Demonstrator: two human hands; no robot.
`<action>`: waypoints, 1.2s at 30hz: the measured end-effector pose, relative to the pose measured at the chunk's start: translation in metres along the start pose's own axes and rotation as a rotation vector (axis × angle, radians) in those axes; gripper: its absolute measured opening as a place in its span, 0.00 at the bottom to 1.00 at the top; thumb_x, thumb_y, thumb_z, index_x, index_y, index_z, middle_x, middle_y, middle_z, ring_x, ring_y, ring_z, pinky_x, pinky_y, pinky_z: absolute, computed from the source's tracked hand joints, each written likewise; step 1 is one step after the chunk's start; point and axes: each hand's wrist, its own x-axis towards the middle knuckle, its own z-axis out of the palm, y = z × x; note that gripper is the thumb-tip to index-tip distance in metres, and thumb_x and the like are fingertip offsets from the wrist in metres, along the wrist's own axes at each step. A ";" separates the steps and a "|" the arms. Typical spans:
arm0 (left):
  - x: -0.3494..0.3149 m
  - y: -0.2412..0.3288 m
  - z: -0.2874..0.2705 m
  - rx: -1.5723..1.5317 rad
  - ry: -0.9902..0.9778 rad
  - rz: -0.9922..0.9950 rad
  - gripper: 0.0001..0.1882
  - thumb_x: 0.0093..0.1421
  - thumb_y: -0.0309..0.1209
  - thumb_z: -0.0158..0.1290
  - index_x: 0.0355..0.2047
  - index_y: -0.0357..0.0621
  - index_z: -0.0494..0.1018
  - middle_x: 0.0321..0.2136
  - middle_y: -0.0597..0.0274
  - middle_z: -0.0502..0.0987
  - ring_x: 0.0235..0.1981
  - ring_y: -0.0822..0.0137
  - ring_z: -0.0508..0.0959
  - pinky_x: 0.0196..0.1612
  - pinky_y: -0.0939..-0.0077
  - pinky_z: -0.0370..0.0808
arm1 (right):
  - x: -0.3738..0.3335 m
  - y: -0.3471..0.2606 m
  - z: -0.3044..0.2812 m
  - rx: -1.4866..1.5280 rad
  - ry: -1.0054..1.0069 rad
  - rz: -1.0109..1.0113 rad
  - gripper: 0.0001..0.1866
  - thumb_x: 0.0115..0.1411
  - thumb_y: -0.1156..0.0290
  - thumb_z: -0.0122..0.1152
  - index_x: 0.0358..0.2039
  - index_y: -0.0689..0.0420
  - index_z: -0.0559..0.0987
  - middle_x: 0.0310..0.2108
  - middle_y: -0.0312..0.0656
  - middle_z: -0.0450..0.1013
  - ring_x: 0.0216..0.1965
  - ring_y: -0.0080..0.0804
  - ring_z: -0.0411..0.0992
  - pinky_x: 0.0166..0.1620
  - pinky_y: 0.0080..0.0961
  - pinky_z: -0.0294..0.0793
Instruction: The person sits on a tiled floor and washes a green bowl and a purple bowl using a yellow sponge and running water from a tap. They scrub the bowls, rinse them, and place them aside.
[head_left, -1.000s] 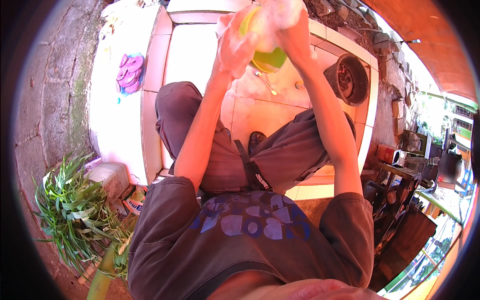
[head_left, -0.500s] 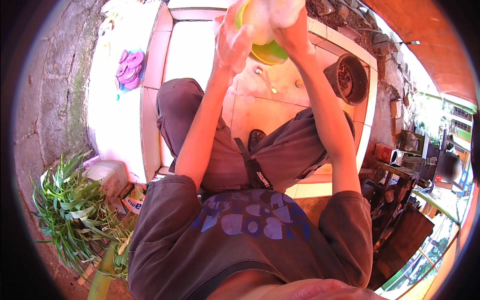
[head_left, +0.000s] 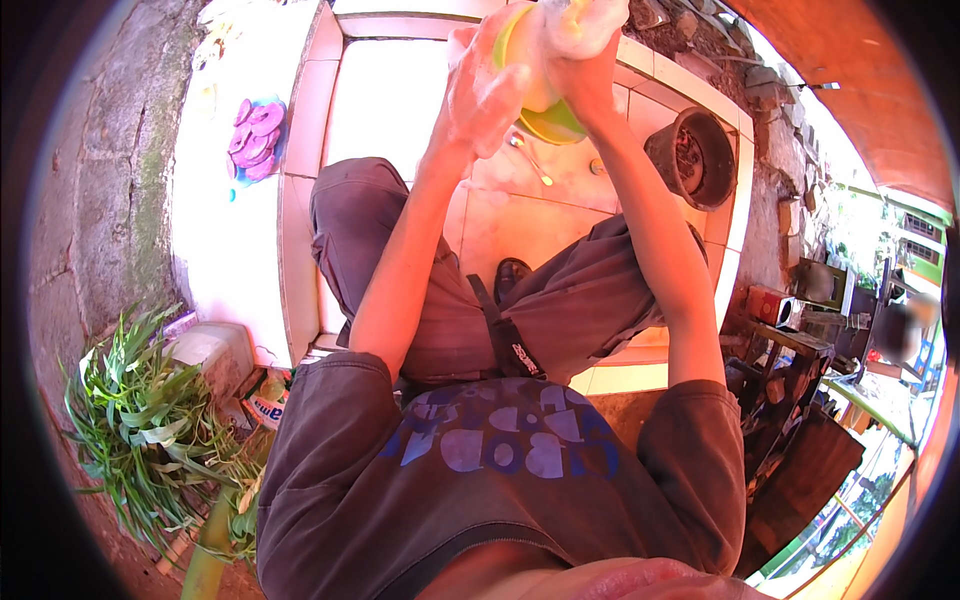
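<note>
At the top of the head view, both hands are raised in front of me around a yellow-green bowl [head_left: 553, 125] coated in white suds. My left hand [head_left: 487, 105] is closed on the bowl's left side, with foam over its fingers and wrist. From the right, my right hand [head_left: 590, 85] presses against the bowl. A thick clump of foam [head_left: 585, 28] with a yellow patch covers its fingers; what is in them is hidden. Below the bowl, a spoon [head_left: 532, 162] lies on the tiled floor [head_left: 510, 215], apart from both hands.
A dark bucket [head_left: 692, 160] stands by the right tiled wall. On the bright left ledge [head_left: 225, 235] sit several flat purple pieces [head_left: 257, 138] on something blue. Leafy green plants [head_left: 145, 430] are piled at the lower left. Wooden furniture [head_left: 790, 400] stands at the right.
Both hands and the bowl have shifted slightly right and down. The bowl stays between the hands, and the foam clump moves along with the right hand.
</note>
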 end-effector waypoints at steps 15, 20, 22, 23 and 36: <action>-0.016 0.021 0.006 0.483 -0.021 -0.184 0.39 0.58 0.37 0.55 0.70 0.47 0.61 0.61 0.34 0.68 0.62 0.41 0.67 0.66 0.50 0.64 | 0.005 0.031 0.004 -0.166 0.192 0.093 0.10 0.67 0.72 0.53 0.46 0.61 0.72 0.33 0.42 0.70 0.34 0.35 0.72 0.40 0.31 0.73; -0.006 0.013 -0.002 0.387 -0.054 -0.111 0.36 0.63 0.41 0.54 0.69 0.43 0.62 0.57 0.38 0.71 0.61 0.44 0.71 0.64 0.54 0.67 | 0.022 0.051 -0.015 0.242 0.166 0.318 0.08 0.68 0.71 0.51 0.31 0.57 0.74 0.19 0.32 0.66 0.17 0.21 0.63 0.21 0.22 0.63; 0.001 0.014 -0.010 0.159 -0.143 -0.188 0.36 0.59 0.45 0.50 0.66 0.41 0.66 0.56 0.46 0.73 0.58 0.53 0.70 0.65 0.61 0.63 | 0.025 0.057 -0.026 0.295 0.153 0.346 0.10 0.68 0.70 0.51 0.29 0.56 0.74 0.19 0.32 0.65 0.18 0.21 0.64 0.21 0.22 0.64; 0.003 0.015 -0.013 0.045 -0.187 -0.226 0.37 0.58 0.48 0.48 0.64 0.40 0.68 0.55 0.51 0.73 0.57 0.57 0.69 0.66 0.64 0.61 | 0.028 0.059 -0.033 0.377 0.121 0.433 0.10 0.68 0.68 0.51 0.28 0.55 0.74 0.18 0.31 0.65 0.16 0.21 0.63 0.18 0.22 0.62; 0.000 -0.004 -0.001 -0.654 0.242 -0.428 0.26 0.60 0.39 0.46 0.56 0.38 0.71 0.46 0.63 0.76 0.48 0.70 0.73 0.55 0.73 0.69 | 0.043 0.020 -0.076 0.866 0.013 0.535 0.16 0.69 0.57 0.49 0.38 0.58 0.75 0.31 0.42 0.74 0.28 0.33 0.74 0.27 0.28 0.73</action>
